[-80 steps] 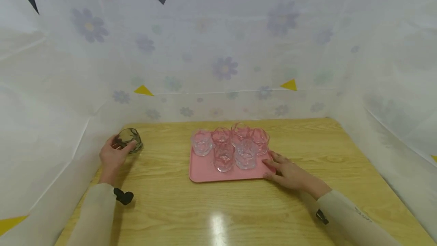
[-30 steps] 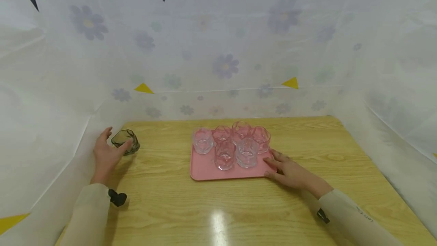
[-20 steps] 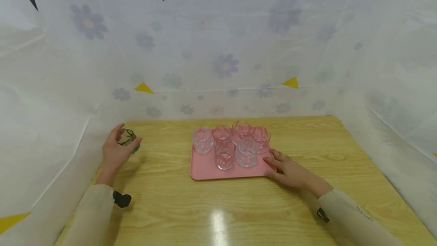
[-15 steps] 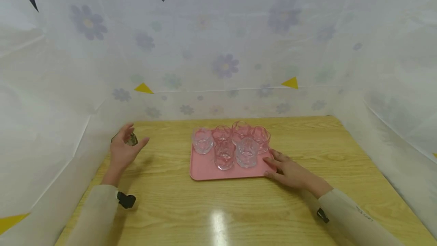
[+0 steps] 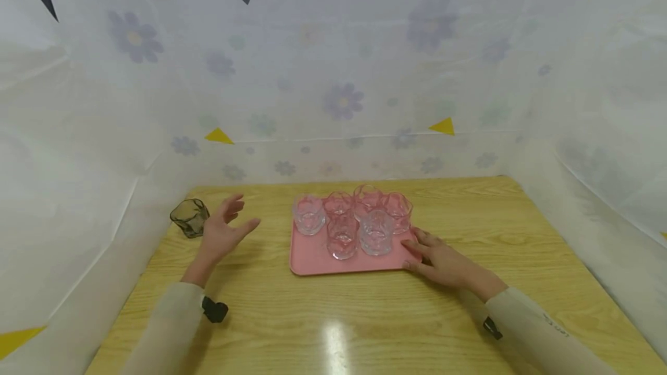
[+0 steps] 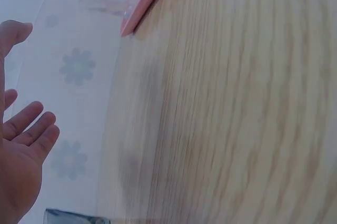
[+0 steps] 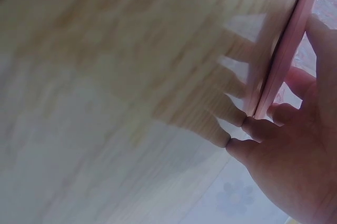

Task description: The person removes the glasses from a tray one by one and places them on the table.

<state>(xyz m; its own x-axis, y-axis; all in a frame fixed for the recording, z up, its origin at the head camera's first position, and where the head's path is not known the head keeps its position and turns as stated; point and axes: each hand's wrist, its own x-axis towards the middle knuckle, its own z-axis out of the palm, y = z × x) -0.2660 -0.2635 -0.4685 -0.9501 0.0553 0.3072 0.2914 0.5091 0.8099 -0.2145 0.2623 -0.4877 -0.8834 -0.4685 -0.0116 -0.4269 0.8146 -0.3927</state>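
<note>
My left hand [image 5: 221, 233] hovers just right of a smoky grey-green glass [image 5: 190, 217], its thumb and fingers spread with nothing between them. That glass stands upright at the table's far left; a strip of its rim shows low in the left wrist view. Several clear and pinkish glasses, among them a clear one [image 5: 376, 233] at the front, stand close together on a pink tray [image 5: 323, 262]. At the tray's right end rests my right hand [image 5: 443, 262], fingers loosely extended, thumb and some fingertips over the rim. In the right wrist view the outer fingertips touch the table.
The wooden table [image 5: 292, 323] runs up to a white flowered sheet [image 5: 292, 91] at the back. More white sheeting hangs at both sides. Yellow and dark triangles mark the sheet.
My left hand has let go of the smoky glass and moved right, past it; the glass stays at the far left. The right hand and the tray have kept their places.
</note>
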